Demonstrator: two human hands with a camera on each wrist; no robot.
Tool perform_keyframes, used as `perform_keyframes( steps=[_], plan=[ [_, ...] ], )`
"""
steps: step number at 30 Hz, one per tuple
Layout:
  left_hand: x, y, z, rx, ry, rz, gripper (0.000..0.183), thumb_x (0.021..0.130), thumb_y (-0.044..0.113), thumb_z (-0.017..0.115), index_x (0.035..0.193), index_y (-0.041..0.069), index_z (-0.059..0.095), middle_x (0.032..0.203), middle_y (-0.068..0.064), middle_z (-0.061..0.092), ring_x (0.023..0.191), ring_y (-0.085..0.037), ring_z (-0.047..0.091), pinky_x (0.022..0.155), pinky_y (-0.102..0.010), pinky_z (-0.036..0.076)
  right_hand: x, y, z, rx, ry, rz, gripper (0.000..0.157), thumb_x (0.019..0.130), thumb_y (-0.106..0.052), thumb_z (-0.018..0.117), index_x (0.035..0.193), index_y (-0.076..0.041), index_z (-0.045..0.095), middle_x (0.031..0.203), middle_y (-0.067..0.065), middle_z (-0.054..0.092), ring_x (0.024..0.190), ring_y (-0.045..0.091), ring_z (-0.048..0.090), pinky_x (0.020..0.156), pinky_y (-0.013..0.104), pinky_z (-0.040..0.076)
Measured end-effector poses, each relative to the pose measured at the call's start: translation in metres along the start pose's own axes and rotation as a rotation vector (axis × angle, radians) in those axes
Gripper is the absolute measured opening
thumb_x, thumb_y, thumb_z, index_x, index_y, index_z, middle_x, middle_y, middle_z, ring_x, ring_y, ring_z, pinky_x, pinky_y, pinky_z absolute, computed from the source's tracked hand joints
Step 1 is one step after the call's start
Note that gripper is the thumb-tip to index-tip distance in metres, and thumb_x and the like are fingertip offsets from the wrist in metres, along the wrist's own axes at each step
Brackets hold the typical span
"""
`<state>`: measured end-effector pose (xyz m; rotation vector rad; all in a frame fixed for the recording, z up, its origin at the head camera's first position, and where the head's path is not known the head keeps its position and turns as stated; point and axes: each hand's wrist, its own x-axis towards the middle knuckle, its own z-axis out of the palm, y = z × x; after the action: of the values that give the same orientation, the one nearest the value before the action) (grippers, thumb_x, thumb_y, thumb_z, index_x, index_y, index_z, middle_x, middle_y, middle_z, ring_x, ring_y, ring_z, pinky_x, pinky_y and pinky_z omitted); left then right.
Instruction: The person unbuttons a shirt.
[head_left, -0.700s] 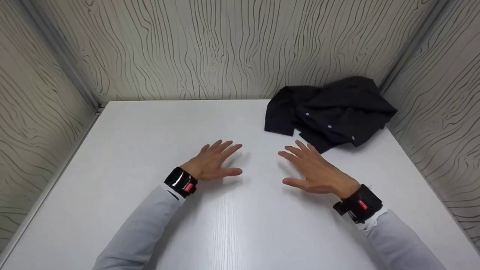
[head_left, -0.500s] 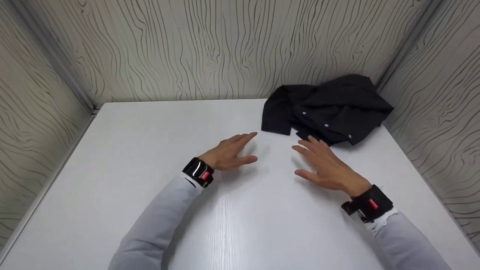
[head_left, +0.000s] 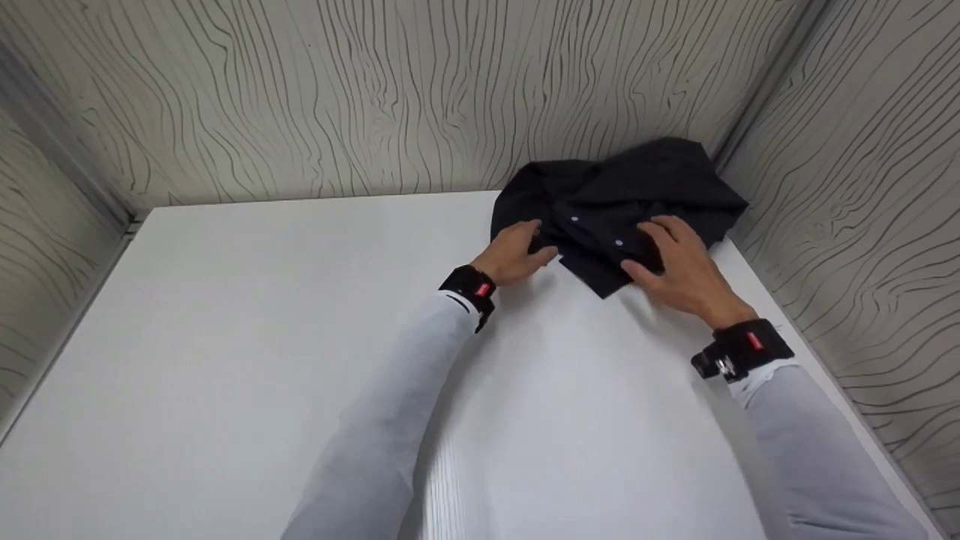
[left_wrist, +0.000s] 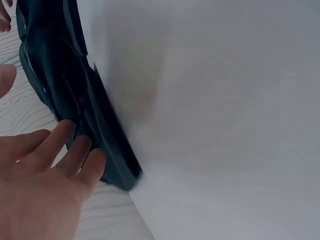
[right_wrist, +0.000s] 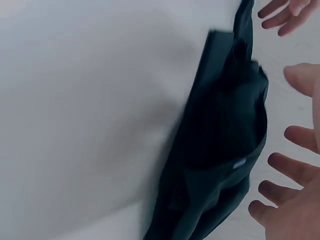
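Observation:
A crumpled black shirt (head_left: 660,172) with small white buttons lies at the table's back right corner. My left hand (head_left: 512,255) is over its left end, thumb and fingers spread apart. Over the front of the shirt, the right hand (head_left: 681,274) reaches in with fingers slightly bent and the thumb apart. In the left wrist view, the left hand's fingers (left_wrist: 62,140) overlap the dark cloth (left_wrist: 60,65) with nothing gripped. The right wrist view has the right fingers (right_wrist: 295,170) beside the shirt (right_wrist: 220,115), and the left hand (right_wrist: 292,15) shows at the top.
The white table (head_left: 262,337) stretches out to the left and front. Wood-grain patterned panels stand behind it, with the back wall (head_left: 337,97) right at the table edge and a side wall (head_left: 862,225) close on the right.
Both hands have moved forward from above the middle of the table to the shirt, the left one also rightward. The head view has shifted slightly right. The shirt lies much as before.

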<state>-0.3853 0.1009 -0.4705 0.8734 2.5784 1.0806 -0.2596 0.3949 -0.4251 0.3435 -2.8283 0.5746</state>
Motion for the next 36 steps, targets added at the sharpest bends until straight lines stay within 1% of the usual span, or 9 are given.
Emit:
perform_keyframes(
  steps=[5, 12, 17, 20, 24, 27, 30, 32, 36],
  plan=[
    [0.044, -0.009, 0.034, -0.022, 0.077, -0.119, 0.090, 0.112, 0.063, 0.055, 0.177, 0.004, 0.032, 0.180, -0.015, 0.044, 0.170, -0.027, 0.040, 0.141, -0.039, 0.033, 0.027, 0.007, -0.009, 0.056, -0.016, 0.120, 0.072, 0.116, -0.037, 0.062, 0.172, 0.001, 0.038, 0.180, 0.035, 0.026, 0.169, 0.057, 0.024, 0.137, 0.075, 0.022],
    [0.030, 0.031, 0.036, 0.031, 0.249, -0.406, 0.096, 0.108, 0.075, 0.056, 0.169, 0.002, 0.047, 0.167, -0.017, 0.061, 0.155, -0.036, 0.059, 0.130, -0.058, 0.046, 0.062, 0.005, 0.001, 0.011, -0.157, 0.212, 0.075, 0.118, -0.035, 0.057, 0.179, -0.006, 0.024, 0.184, 0.035, 0.014, 0.170, 0.060, 0.017, 0.137, 0.077, 0.020],
    [0.030, 0.031, 0.041, 0.021, 0.340, -0.465, 0.072, 0.105, 0.065, 0.072, 0.149, 0.008, 0.068, 0.148, -0.012, 0.075, 0.139, -0.033, 0.070, 0.119, -0.058, 0.053, 0.071, -0.006, 0.015, 0.023, -0.263, 0.237, 0.078, 0.115, -0.027, 0.060, 0.179, -0.003, 0.021, 0.182, 0.036, 0.021, 0.169, 0.057, 0.024, 0.137, 0.073, 0.024],
    [0.026, 0.028, 0.036, -0.119, 0.360, -0.474, 0.063, 0.103, 0.051, 0.080, 0.147, 0.007, 0.070, 0.139, -0.007, 0.081, 0.134, -0.029, 0.074, 0.118, -0.051, 0.056, 0.073, -0.013, 0.026, 0.010, -0.277, 0.230, 0.071, 0.112, -0.017, 0.061, 0.172, 0.007, 0.033, 0.175, 0.038, 0.035, 0.165, 0.056, 0.035, 0.136, 0.071, 0.029],
    [0.033, 0.007, 0.037, -0.319, 0.364, -0.461, 0.056, 0.099, 0.039, 0.087, 0.144, 0.009, 0.073, 0.120, 0.003, 0.086, 0.117, -0.015, 0.078, 0.104, -0.033, 0.063, 0.071, -0.021, 0.042, 0.012, -0.241, 0.215, 0.038, 0.107, -0.007, 0.063, 0.139, 0.013, 0.065, 0.137, 0.036, 0.068, 0.128, 0.051, 0.067, 0.112, 0.066, 0.055],
    [0.037, -0.012, 0.039, -0.472, 0.388, -0.424, 0.038, 0.097, 0.030, 0.086, 0.129, 0.011, 0.080, 0.108, 0.006, 0.083, 0.097, -0.010, 0.076, 0.088, -0.027, 0.063, 0.064, -0.029, 0.051, 0.071, -0.192, 0.194, 0.017, 0.103, -0.004, 0.063, 0.112, 0.007, 0.073, 0.108, 0.025, 0.074, 0.098, 0.040, 0.070, 0.089, 0.054, 0.058],
    [0.009, 0.001, 0.018, -0.650, 0.396, -0.351, 0.025, 0.102, 0.018, 0.078, 0.123, 0.005, 0.077, 0.108, -0.002, 0.073, 0.091, -0.013, 0.071, 0.084, -0.029, 0.064, 0.052, -0.043, 0.056, 0.167, -0.140, 0.145, 0.009, 0.101, -0.004, 0.067, 0.102, 0.001, 0.074, 0.100, 0.019, 0.076, 0.091, 0.032, 0.071, 0.083, 0.041, 0.055],
    [-0.017, 0.014, 0.000, -0.697, 0.389, -0.268, 0.020, 0.106, 0.011, 0.072, 0.123, 0.000, 0.073, 0.107, -0.005, 0.066, 0.090, -0.015, 0.068, 0.082, -0.028, 0.063, 0.042, -0.056, 0.058, 0.239, -0.143, 0.107, 0.007, 0.102, -0.005, 0.070, 0.101, -0.002, 0.075, 0.096, 0.017, 0.079, 0.088, 0.028, 0.073, 0.080, 0.035, 0.056],
    [-0.066, 0.025, -0.038, -0.499, 0.354, -0.043, 0.016, 0.113, 0.009, 0.063, 0.121, -0.002, 0.069, 0.104, -0.001, 0.060, 0.093, -0.010, 0.056, 0.084, -0.023, 0.050, 0.018, -0.086, 0.053, 0.265, -0.225, -0.008, 0.007, 0.102, -0.008, 0.075, 0.098, -0.009, 0.080, 0.093, 0.007, 0.081, 0.085, 0.017, 0.073, 0.079, 0.030, 0.057]
  ],
)
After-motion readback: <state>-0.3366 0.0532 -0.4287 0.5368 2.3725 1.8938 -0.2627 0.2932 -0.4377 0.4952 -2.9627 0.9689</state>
